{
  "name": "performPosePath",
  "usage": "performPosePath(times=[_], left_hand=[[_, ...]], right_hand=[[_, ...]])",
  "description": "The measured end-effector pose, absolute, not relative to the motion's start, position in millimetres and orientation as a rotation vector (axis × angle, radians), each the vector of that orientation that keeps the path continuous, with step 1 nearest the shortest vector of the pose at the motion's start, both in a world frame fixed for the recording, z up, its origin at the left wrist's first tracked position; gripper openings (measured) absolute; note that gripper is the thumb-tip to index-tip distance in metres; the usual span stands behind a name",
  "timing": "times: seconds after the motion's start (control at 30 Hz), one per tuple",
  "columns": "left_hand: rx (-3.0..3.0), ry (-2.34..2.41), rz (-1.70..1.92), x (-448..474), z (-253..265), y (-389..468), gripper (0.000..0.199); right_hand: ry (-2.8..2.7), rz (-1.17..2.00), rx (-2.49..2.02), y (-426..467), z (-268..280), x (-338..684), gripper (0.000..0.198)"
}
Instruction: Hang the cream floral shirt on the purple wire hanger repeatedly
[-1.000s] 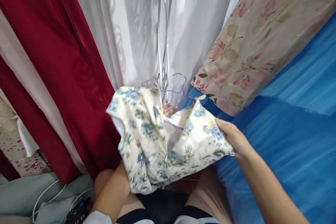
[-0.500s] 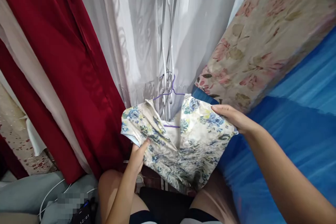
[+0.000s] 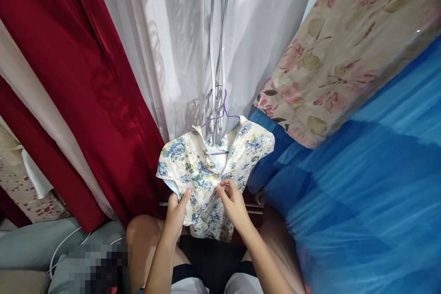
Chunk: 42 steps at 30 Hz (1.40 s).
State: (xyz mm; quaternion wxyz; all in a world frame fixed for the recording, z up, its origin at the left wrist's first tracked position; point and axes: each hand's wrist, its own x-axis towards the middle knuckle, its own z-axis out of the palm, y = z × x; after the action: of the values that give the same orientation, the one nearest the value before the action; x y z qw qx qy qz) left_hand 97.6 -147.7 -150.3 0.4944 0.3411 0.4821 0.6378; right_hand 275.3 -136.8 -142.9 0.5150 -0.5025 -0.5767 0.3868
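A: Where is the white cloth garment with blue flowers and green leaves [image 3: 175,150]?

B: Just in front of the person, between a glossy deep-red cloth [image 3: 103,101] and a sheer bright-blue cloth [image 3: 365,183].

A: What are the hands doing?

B: The left hand [image 3: 178,209] is closed on one side of it, thumb on top, fingers mostly hidden. The right hand [image 3: 233,198] has thumb and fingertips drawn together on the middle of the front, seemingly pinching it below the neckline.

A: How far along does it look?

B: Hanging is done, at least onto a slim purple hanger [image 3: 224,111]: a shoulder sits on each side. Its hook overlaps narrow white straps [image 3: 212,46], but whether it is caught on them cannot be told.

A: And left?

B: The front, apparently. The neckline stands parted, and the cloth below falls in folds; whether any fastening is closed cannot be told.
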Motion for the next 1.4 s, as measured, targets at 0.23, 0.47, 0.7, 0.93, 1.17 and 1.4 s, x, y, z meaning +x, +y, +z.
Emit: performPosePath(times=[0.23,0.47,0.7,0.93,1.17,1.4], left_hand=[[0.935,1.273,1.923,95,-158,-149,0.043],[1.597,1.397,1.749,158,-195,-164,0.035],[1.673,1.234,1.407,194,-198,-157,0.009],[1.577,1.343,1.604,185,-190,-154,0.021],[1.987,1.238,1.21,172,-185,-148,0.012],[2.511,1.248,0.674,153,-157,-148,0.031]], right_hand=[[-1.233,1.027,-1.174,-125,-145,256,0.024],[-1.338,1.191,-1.145,-157,-144,281,0.035],[-1.315,1.247,-1.097,-155,-116,295,0.033],[-1.401,1.295,-1.036,-149,-102,284,0.029],[-1.21,1.218,-1.069,-142,-91,294,0.027],[-1.233,0.986,-0.879,-72,13,301,0.033]])
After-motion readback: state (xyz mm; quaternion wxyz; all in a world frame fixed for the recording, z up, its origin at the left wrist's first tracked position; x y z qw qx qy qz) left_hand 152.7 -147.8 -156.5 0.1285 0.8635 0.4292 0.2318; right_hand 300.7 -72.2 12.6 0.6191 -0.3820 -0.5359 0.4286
